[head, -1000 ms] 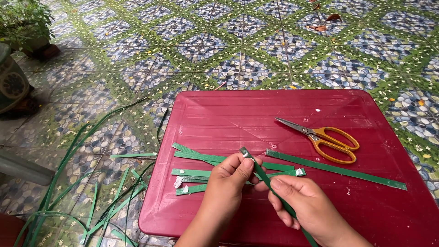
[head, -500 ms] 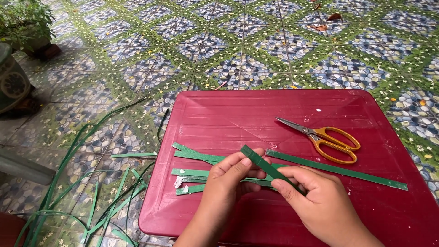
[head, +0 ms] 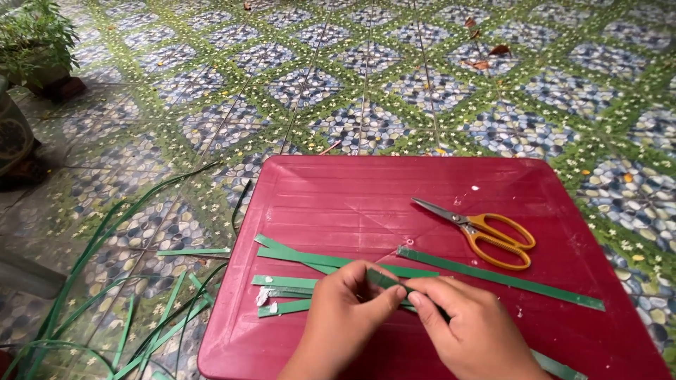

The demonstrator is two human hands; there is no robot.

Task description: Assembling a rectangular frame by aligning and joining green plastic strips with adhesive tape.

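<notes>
Both hands meet over the near part of a red plastic table [head: 338,197]. My left hand [head: 343,320] and my right hand [head: 470,331] pinch the same green leaf strip [head: 386,279] between thumb and fingertips; most of its length is hidden under my fingers, and an end shows at the table's near right [head: 560,366]. A long green strip [head: 500,278] lies diagonally just beyond my right hand. Other flat green strips [head: 296,255] and short cut pieces [head: 282,283] lie left of my left hand.
Yellow-handled scissors [head: 489,233] lie shut on the table's right side. Long green leaves [head: 105,281] sprawl over the patterned tile floor [head: 366,77] to the left. A potted plant [head: 39,42] stands at the far left, with a dark round object [head: 14,141] below it.
The strip that stuck up between my hands has been lowered and pressed flat. My right hand has moved left, closing up against my left hand.
</notes>
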